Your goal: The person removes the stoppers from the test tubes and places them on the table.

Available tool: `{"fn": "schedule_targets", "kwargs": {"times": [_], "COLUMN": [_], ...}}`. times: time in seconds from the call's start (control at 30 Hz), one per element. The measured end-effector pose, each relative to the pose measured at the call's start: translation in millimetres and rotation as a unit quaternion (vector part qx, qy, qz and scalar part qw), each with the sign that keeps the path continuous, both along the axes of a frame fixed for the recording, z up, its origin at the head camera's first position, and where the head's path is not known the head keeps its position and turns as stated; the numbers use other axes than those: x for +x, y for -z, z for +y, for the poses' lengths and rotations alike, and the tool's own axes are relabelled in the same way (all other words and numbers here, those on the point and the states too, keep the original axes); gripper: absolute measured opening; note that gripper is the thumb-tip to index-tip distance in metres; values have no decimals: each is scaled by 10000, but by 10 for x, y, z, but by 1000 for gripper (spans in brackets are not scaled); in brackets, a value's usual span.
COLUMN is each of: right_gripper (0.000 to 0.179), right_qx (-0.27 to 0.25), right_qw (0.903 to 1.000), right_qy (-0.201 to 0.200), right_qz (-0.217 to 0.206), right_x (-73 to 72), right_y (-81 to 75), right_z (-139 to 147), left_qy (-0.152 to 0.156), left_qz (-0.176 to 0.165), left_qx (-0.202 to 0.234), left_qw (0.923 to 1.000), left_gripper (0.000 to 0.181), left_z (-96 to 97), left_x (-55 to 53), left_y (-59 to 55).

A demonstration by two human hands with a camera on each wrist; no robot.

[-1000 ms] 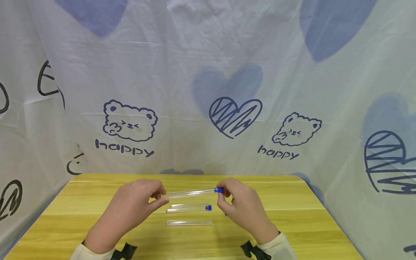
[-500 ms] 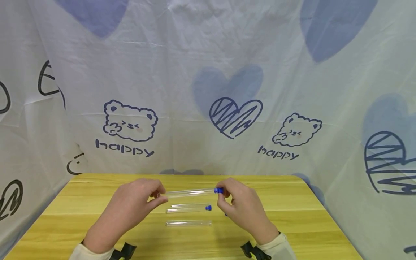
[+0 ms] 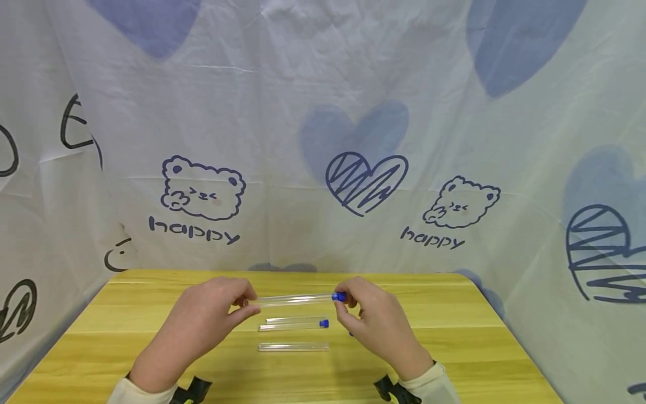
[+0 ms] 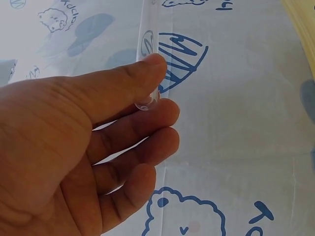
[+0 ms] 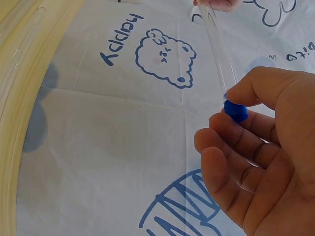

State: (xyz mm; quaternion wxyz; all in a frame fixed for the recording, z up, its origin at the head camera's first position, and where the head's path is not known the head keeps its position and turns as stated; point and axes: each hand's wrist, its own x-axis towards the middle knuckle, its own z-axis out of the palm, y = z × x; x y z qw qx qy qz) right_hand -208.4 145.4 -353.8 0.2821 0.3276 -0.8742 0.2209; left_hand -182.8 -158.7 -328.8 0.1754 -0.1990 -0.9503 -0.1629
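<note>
Between the two hands a clear test tube (image 3: 298, 299) is held above the table, nearly level. At its left end my left hand (image 3: 214, 308) pinches the rounded bottom between thumb and index finger, as the left wrist view (image 4: 146, 104) also shows. My right hand (image 3: 378, 317) pinches the blue stopper (image 5: 236, 111) at the other end; the stopper sits at the tube's mouth. How deep it is seated I cannot tell. Below on the table lie a tube with a blue stopper (image 3: 324, 324), a clear tube (image 3: 285, 320) right behind it, and another clear tube (image 3: 292, 347) closer to me.
A small blue piece (image 3: 351, 333) is mostly hidden by the right hand. The wood-grain table (image 3: 429, 292) has a rounded far edge. Behind it and at both sides hangs a pale printed cloth (image 3: 282, 224). Dark straps (image 3: 194, 390) circle the wrists.
</note>
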Motion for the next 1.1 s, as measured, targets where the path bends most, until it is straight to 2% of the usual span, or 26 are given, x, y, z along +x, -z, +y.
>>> {"fn": "schedule_targets", "kwargs": {"times": [0.47,1.1], "right_gripper": [11,11], "right_qx": [224,509], "right_qw": [9995,9977], "right_qy": [-14,-191], "right_qz": [-202,-402], "right_x": [7,-5], "right_y": [-4,13], "right_z": [-19,-23], "left_qy": [-31,-89], "left_qz": [-429,-387], "left_qx": [-66,22], "left_qw": [9991,9992], "left_gripper": [13,14], "left_z": [-7,-40], "left_x": [-23,-30], "left_y": [11,35]}}
